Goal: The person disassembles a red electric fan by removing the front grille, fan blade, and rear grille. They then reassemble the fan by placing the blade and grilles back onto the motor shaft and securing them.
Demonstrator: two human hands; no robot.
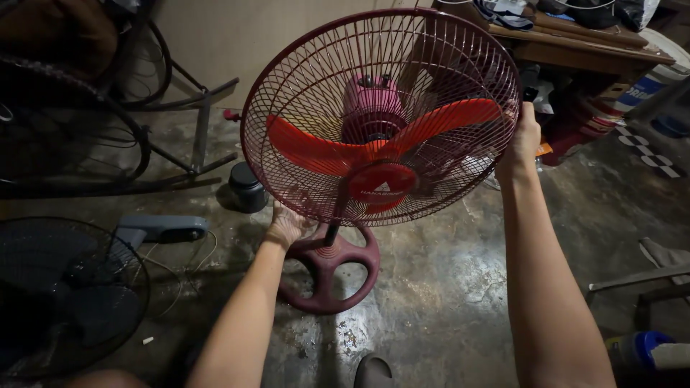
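I am gripping the fan (381,115) at mid-frame, left hand (287,226) clamping the cage's lower rim, right hand (525,140) its right edge. Its base (327,269) is sitting on the floor (445,287); I judge a slip could tip it toward the desk (575,47) at upper right.

Two hands (287,226) (523,136); two fans: maroon (381,115), dark (65,294); three orange blades (316,151); one black jar (246,188).

Both arms outstretched; left grip (287,226) clenched low, right grip (523,140) clenched higher.
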